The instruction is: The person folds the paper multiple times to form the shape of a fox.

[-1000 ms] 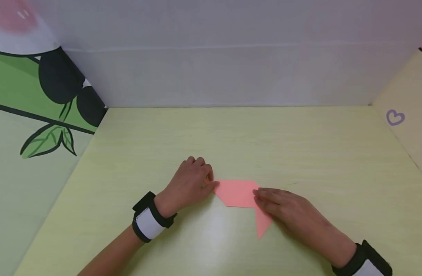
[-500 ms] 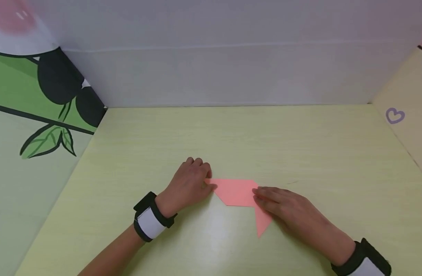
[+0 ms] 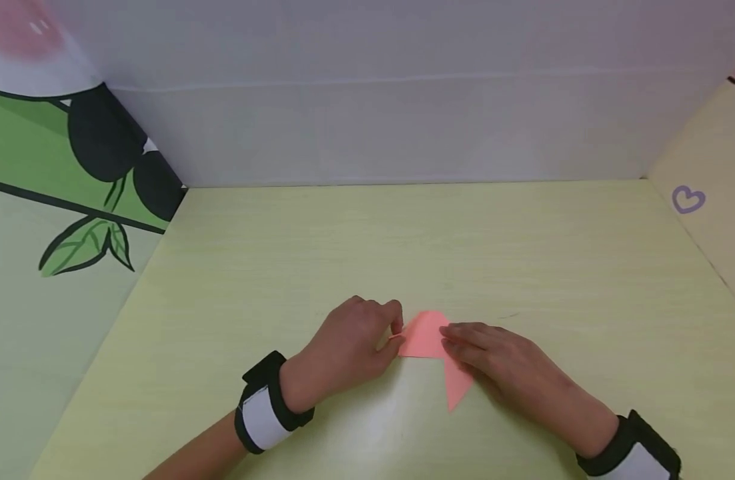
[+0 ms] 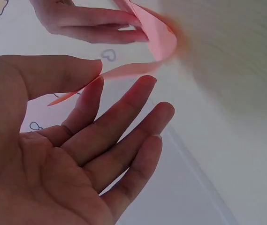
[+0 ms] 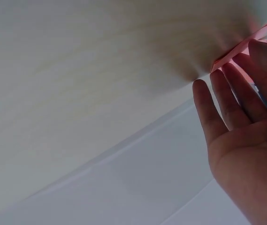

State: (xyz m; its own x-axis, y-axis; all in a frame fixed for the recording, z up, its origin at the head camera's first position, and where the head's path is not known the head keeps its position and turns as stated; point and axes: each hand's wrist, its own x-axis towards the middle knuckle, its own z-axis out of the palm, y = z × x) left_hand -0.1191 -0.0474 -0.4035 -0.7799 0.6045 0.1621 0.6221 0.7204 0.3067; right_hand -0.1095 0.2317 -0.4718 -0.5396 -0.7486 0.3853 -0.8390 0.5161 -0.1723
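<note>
A folded piece of pink paper (image 3: 426, 337) lies on the table, with a pointed flap (image 3: 456, 385) hanging toward the near side. My left hand (image 3: 352, 343) pinches its left end between thumb and index finger. In the left wrist view that pinched end of the paper (image 4: 128, 70) is lifted and bends in a curve; the other left fingers spread away from it. My right hand (image 3: 505, 360) rests on the paper's right part with extended fingers, covering some of it. In the right wrist view, fingertips of the right hand (image 5: 246, 108) touch the pink paper (image 5: 236, 51).
A pale wood-look table (image 3: 343, 240) carries the work. Behind it rises a plain greyish wall panel (image 3: 373, 133). Side panels stand left, with a printed green leaf (image 3: 82, 250), and right, with a purple heart (image 3: 688, 199). Both wrists wear black bands with white patches.
My left hand has moved right and nearer, carrying the paper's left end, which was flat and now curls up. The right hand has stayed in place.
</note>
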